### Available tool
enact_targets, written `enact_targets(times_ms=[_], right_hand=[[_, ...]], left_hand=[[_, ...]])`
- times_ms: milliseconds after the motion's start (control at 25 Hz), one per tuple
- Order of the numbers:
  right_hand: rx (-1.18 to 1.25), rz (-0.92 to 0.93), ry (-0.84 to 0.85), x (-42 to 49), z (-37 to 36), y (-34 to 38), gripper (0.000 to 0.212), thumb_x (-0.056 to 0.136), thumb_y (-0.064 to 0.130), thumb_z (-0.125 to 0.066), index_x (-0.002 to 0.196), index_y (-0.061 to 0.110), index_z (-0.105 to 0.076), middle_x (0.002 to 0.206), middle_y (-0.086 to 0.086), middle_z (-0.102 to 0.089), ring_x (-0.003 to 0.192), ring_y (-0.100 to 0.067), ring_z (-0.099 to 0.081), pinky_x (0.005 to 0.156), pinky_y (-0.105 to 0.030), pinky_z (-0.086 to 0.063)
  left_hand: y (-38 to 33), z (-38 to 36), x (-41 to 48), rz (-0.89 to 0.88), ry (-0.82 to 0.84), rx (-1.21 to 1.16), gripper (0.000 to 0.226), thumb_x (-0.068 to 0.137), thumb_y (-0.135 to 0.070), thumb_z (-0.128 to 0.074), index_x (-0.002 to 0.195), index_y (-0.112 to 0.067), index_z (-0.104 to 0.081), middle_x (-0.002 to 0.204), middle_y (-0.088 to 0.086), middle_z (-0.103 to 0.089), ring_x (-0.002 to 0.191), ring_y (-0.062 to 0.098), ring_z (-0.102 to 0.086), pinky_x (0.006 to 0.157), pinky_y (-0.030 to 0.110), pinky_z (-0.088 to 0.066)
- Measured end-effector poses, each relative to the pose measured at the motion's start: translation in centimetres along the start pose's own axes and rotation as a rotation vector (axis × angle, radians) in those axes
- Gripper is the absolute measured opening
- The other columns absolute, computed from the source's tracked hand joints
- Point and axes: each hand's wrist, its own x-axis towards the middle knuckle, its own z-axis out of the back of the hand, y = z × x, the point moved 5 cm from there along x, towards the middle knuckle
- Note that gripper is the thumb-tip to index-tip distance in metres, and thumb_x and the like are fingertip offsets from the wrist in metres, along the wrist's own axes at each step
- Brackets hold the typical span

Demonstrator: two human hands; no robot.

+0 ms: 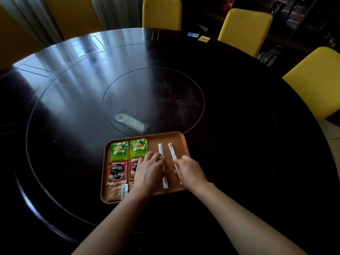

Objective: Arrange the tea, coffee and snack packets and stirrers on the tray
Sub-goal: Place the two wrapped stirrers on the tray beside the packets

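Note:
An orange tray (165, 137) lies on the dark round table. Two green Lipton tea packets (119, 150) (138, 148) fill its far left. Below them sit two red Nescafe coffee packets (117, 172) (134, 167), the right one partly under my left hand. A cracker snack packet (116, 193) lies at the near left corner. Two white wrapped stirrers (160, 150) (172, 152) lie lengthwise on the tray's right half. My left hand (150, 170) rests fingers-down on the left stirrer. My right hand (190, 171) pinches the right stirrer's near part.
A clear flat packet (131, 122) lies on the table's inner disc just beyond the tray. Yellow chairs (161, 13) (244, 30) (318, 80) ring the far and right sides. Two small cards (198, 36) lie at the far edge.

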Motion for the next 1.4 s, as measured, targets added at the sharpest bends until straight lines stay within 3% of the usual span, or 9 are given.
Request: enact_targets(times_ms=[400, 760, 920, 1160, 1320, 1400], right_hand=[[0.032, -0.048, -0.05, 0.0, -0.2, -0.5, 0.027, 0.095, 0.022, -0.061, 0.121, 0.015, -0.062, 0.108, -0.004, -0.062, 0.098, -0.022, -0.064, 0.085, -0.032, -0.055], [0.063, -0.051, -0.048, 0.6, 0.0, -0.5, 0.026, 0.094, 0.021, -0.062, 0.119, 0.014, -0.063, 0.11, -0.005, -0.061, 0.1, -0.022, -0.063, 0.086, -0.031, -0.053], [0.133, -0.054, -0.127, 0.1, 1.1, -0.8, 0.028, 0.093, 0.018, -0.064, 0.12, 0.013, -0.064, 0.113, -0.006, -0.064, 0.104, -0.026, -0.064, 0.087, -0.034, -0.053], [0.17, -0.206, -0.235, -2.3, 2.6, -4.6, 0.027, 0.089, 0.025, -0.069, 0.113, 0.012, -0.069, 0.105, -0.004, -0.068, 0.091, -0.02, -0.065, 0.075, -0.027, -0.051], [0.15, -0.303, -0.182, -3.6, 1.9, -6.0, 0.03, 0.088, 0.032, -0.069, 0.111, 0.012, -0.068, 0.104, -0.004, -0.07, 0.093, -0.021, -0.066, 0.076, -0.03, -0.053], [0.144, -0.328, -0.153, -3.8, 1.5, -5.8, 0.03, 0.089, 0.033, -0.068, 0.11, 0.012, -0.068, 0.101, -0.004, -0.071, 0.09, -0.02, -0.066, 0.074, -0.029, -0.052]], left_hand=[[0.8, -0.2, 0.0, -0.023, 0.017, 0.006, 0.049, 0.087, -0.047, -0.065, 0.13, -0.024, -0.058, 0.143, -0.002, -0.054, 0.141, 0.028, -0.035, 0.1, 0.047, -0.04], [0.6, -0.2, 0.1, -0.009, -0.015, 0.038, 0.049, 0.085, -0.048, -0.066, 0.125, -0.021, -0.061, 0.134, 0.001, -0.058, 0.138, 0.031, -0.036, 0.098, 0.047, -0.042], [1.4, 1.1, -1.0, 0.035, -0.116, -0.053, 0.045, 0.086, -0.044, -0.068, 0.124, -0.021, -0.063, 0.129, 0.006, -0.062, 0.128, 0.032, -0.047, 0.094, 0.048, -0.045], [8.9, 3.2, -6.6, 0.352, -0.353, -0.21, 0.023, 0.085, -0.029, -0.072, 0.102, -0.012, -0.072, 0.095, 0.013, -0.066, 0.089, 0.035, -0.058, 0.075, 0.044, -0.049], [14.0, 2.2, -10.1, 0.705, -0.28, -0.378, 0.028, 0.088, -0.03, -0.07, 0.108, -0.011, -0.066, 0.1, 0.013, -0.062, 0.094, 0.031, -0.059, 0.079, 0.043, -0.049], [15.0, 1.6, -10.8, 0.773, -0.233, -0.422, 0.032, 0.089, -0.037, -0.068, 0.11, -0.012, -0.068, 0.1, 0.01, -0.068, 0.091, 0.027, -0.064, 0.075, 0.038, -0.049]])
